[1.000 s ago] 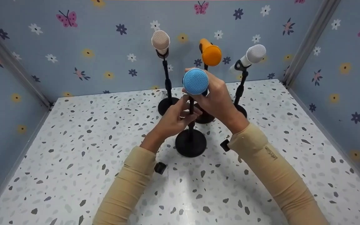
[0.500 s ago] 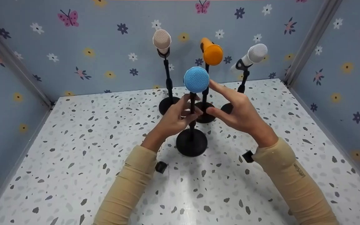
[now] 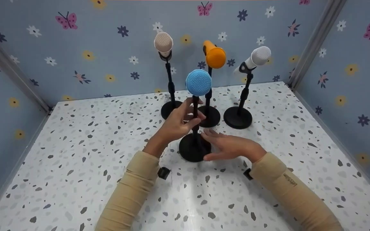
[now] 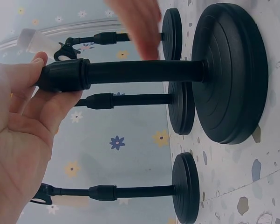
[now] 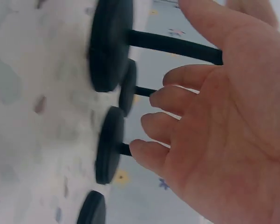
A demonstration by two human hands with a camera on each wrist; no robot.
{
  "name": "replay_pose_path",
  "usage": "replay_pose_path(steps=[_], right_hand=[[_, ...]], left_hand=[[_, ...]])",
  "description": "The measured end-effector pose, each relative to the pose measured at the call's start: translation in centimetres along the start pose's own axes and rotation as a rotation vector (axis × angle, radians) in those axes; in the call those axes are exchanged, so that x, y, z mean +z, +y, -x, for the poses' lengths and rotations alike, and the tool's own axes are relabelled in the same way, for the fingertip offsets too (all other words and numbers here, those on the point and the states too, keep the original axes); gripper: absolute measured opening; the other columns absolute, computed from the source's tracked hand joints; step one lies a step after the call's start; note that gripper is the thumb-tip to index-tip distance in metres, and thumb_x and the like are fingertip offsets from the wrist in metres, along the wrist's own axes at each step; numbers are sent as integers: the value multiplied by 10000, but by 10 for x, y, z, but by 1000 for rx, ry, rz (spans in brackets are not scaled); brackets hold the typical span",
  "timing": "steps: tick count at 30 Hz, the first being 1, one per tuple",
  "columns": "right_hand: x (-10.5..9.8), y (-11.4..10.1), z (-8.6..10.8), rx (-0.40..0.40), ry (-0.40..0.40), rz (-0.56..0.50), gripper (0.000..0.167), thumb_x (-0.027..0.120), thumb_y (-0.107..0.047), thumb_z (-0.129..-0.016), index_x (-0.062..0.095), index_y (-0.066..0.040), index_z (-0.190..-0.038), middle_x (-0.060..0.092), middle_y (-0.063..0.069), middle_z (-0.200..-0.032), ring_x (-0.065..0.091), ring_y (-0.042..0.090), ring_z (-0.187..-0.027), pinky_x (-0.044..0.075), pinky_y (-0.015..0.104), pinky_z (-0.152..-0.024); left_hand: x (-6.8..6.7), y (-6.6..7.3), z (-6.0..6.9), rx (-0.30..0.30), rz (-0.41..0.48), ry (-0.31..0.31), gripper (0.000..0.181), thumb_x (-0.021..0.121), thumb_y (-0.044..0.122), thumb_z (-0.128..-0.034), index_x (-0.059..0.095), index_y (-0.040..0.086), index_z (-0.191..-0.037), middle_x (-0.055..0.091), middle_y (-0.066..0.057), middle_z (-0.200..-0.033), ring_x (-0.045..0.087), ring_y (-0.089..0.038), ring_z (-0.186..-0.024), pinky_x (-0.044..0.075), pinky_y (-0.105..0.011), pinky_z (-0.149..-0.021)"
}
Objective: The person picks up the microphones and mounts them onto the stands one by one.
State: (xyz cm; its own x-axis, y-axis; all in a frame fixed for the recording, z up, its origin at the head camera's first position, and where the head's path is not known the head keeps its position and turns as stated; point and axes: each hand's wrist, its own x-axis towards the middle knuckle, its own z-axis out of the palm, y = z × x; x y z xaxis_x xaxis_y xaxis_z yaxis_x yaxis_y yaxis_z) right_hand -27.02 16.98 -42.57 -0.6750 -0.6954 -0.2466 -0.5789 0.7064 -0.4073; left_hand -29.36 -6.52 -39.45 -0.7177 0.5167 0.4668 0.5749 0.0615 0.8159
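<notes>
A blue microphone (image 3: 198, 82) sits atop a black desk stand (image 3: 187, 148), upright on the speckled table. My left hand (image 3: 177, 123) grips the pole of that stand. In the left wrist view its thumb and fingers close on the thick collar (image 4: 63, 75) of the pole. Low on the right side of the same stand is my right hand (image 3: 231, 147), fingers extended beside the round base. The right wrist view shows the right palm (image 5: 219, 121) facing the pole (image 5: 174, 45); whether the hand touches the stand, I cannot tell.
Behind stand several more microphones on black stands: a beige one (image 3: 163, 42) on the left, an orange one (image 3: 215, 57) in the middle, a white one (image 3: 260, 55) on the right. Patterned walls (image 3: 101, 38) border the speckled table (image 3: 75, 154).
My right hand has let go near the blue microphone's head, swung out to the right, then come down beside the stand's base. The left hand keeps its grip in place.
</notes>
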Motion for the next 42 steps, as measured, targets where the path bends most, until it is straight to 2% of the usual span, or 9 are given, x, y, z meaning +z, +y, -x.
replay_pose_path(steps=[3, 6, 11, 19, 23, 28, 32, 35, 42], right_hand=[[11, -5, -14, 66, -18, 47, 1056, 484, -788, -898, 78, -147, -1633, -33, 91, -1687, 5, 292, -1543, 124, 456, -1233], [17, -9, -28, 136, -27, 121, 1117, 416, -861, -858, 74, -129, -1630, -23, 64, -1689, -41, 288, -1547, 69, 461, -1237], [23, -11, -44, 223, -61, 214, 1135, 367, -886, -847, 95, -113, -1633, -17, 32, -1692, -75, 276, -1546, 37, 470, -1238], [18, -11, -51, 289, -117, 213, 1147, 374, -905, -819, 83, -158, -1639, -30, -21, -1694, -81, 269, -1545, 49, 466, -1237], [15, -12, -52, 304, -137, 182, 1142, 429, -894, -815, 91, -183, -1642, -31, -49, -1696, -75, 255, -1546, 66, 478, -1236], [14, -14, -52, 301, -144, 152, 1116, 468, -863, -835, 66, -205, -1642, -51, -88, -1691, -88, 246, -1543, 67, 475, -1237], [16, -17, -51, 315, -143, 136, 1105, 481, -852, -840, 74, -212, -1643, -39, -94, -1692, -74, 246, -1543, 126, 479, -1232], [16, -18, -50, 320, -139, 139, 1105, 469, -855, -842, 77, -204, -1643, -31, -76, -1694, -67, 255, -1543, 164, 490, -1223], [16, -17, -50, 316, -137, 136, 1110, 454, -861, -842, 59, -203, -1644, -51, -73, -1693, -74, 268, -1543, 166, 508, -1219]], left_hand=[[0, -1, 0, -12, 6, 1, 447, 634, -53, -964, 479, 56, -1369, 712, -133, -1065, 708, -306, -1045, 537, -448, -967], [1, -1, 0, -17, 7, 4, 451, 639, -58, -961, 477, 43, -1369, 712, -150, -1063, 709, -318, -1038, 539, -433, -968], [4, 2, -1, -14, 1, 6, 455, 626, -91, -955, 459, -12, -1370, 699, -222, -1066, 702, -359, -1038, 536, -423, -973], [5, 31, 2, -9, -13, 8, 439, 602, -127, -945, 460, -55, -1354, 697, -258, -1025, 716, -353, -1004, 545, -422, -958], [4, 34, 4, -3, -22, 18, 456, 600, -116, -954, 450, -57, -1380, 695, -261, -1026, 715, -353, -1007, 550, -410, -949], [4, 30, 11, 8, -56, -16, 405, 577, -81, -988, 467, -66, -1377, 701, -230, -1089, 692, -351, -1078, 534, -444, -971], [4, 28, 20, 0, -68, -49, 341, 568, -95, -986, 517, -110, -1322, 670, -248, -1172, 658, -351, -1142, 507, -453, -1009], [5, 23, 21, 7, -83, -29, 318, 594, -104, -968, 563, -121, -1285, 677, -236, -1151, 667, -333, -1112, 528, -419, -980], [7, -9, 15, 20, -62, 35, 276, 685, -88, -917, 665, -92, -1193, 717, -187, -1086, 712, -287, -1030, 578, -349, -837]])
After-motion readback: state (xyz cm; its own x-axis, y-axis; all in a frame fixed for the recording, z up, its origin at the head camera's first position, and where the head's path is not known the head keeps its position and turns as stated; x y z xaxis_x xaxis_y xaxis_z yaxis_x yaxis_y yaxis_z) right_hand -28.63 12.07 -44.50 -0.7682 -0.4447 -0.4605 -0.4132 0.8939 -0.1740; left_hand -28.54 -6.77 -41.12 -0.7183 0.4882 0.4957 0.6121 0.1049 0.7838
